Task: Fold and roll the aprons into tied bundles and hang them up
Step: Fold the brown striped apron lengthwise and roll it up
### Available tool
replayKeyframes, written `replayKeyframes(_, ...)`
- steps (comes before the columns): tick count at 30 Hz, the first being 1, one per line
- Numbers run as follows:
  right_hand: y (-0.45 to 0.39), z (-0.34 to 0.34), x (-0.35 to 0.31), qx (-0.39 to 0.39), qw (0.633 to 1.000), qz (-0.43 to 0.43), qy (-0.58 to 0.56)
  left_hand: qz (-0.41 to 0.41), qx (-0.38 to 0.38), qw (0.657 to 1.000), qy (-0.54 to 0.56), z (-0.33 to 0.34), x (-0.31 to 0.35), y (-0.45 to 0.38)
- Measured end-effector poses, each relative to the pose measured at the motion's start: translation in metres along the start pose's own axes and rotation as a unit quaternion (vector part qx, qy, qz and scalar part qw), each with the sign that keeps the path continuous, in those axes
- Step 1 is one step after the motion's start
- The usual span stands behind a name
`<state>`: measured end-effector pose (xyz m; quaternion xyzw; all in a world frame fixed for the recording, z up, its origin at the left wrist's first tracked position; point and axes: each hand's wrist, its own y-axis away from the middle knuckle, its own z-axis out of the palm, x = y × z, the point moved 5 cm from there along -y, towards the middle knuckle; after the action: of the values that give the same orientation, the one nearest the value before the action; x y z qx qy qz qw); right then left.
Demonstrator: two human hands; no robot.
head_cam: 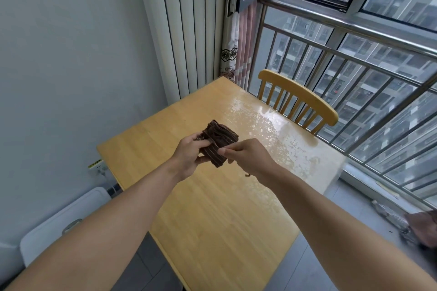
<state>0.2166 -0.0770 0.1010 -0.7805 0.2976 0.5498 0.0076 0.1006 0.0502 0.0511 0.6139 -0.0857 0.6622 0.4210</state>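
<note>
A dark brown striped apron, rolled into a compact bundle (pixel 218 140), is held in the air above the wooden table (pixel 212 208). My left hand (pixel 189 152) grips the bundle's left side with the fingers curled round it. My right hand (pixel 246 155) pinches the bundle's near right edge between thumb and fingers. A thin brown strap end (pixel 247 174) hangs below my right hand.
A yellow wooden chair (pixel 298 99) stands at the table's far side by the window railing (pixel 354 59). A white box (pixel 63 220) sits on the floor at the left. More brownish cloth (pixel 423 227) lies at the right edge on the floor.
</note>
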Motion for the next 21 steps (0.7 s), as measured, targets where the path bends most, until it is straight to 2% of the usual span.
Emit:
replayKeyframes(3, 0.0, -0.006, 0.018, -0.064, 0.987, 0.084, -0.118, -0.009, -0.059, 0.995, 0.082, 0.003, 0.001, 0.005)
replayKeyframes(6, -0.001, -0.012, 0.025, -0.085, 0.984, 0.108, -0.116, -0.018, -0.081, 0.989, 0.119, 0.008, 0.0, 0.01)
replayKeyframes(10, -0.003, -0.016, 0.018, -0.055, 0.993, 0.075, -0.079, -0.057, -0.099, 0.978, 0.176, 0.012, -0.004, 0.018)
replayKeyframes(14, -0.004, -0.016, 0.008, -0.033, 0.999, 0.033, 0.029, -0.096, -0.126, 0.971, 0.179, 0.02, -0.009, 0.024)
replayKeyframes(17, -0.007, -0.017, 0.001, -0.033, 0.999, -0.008, 0.011, -0.121, -0.107, 0.958, 0.236, 0.019, -0.013, 0.023)
replayKeyframes(19, -0.01, -0.021, 0.002, -0.05, 0.998, 0.006, -0.038, -0.133, -0.105, 0.949, 0.267, 0.018, -0.014, 0.023)
replayKeyframes(21, -0.01, -0.023, 0.002, -0.112, 0.993, 0.015, -0.032, -0.134, -0.11, 0.945, 0.278, 0.018, -0.013, 0.023)
